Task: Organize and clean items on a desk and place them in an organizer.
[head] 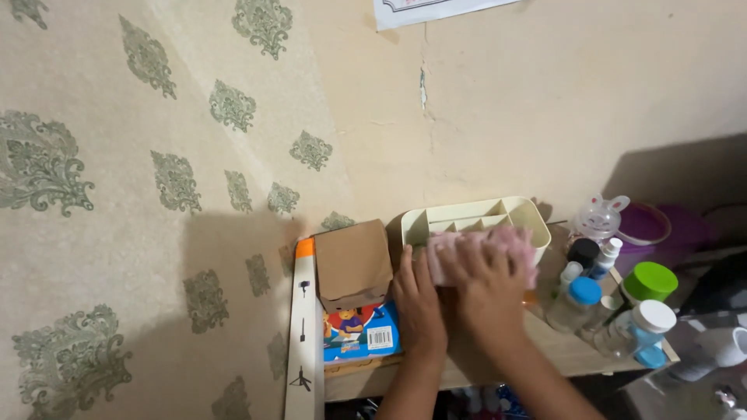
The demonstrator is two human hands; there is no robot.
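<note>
Both hands are pressing on a pink cloth (482, 253) lying against the near wall of the cream divided organizer (475, 216) — its long axis running left to right. The right hand (486, 292) is spreading flat over it, while the left hand (418, 299) is gripping its left end on the table (564, 350).

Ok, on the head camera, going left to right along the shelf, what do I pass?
Long white box → brown cardboard box → left hand → right hand on a pink cloth → blue-capped bottle → green-lidded jar.
</note>
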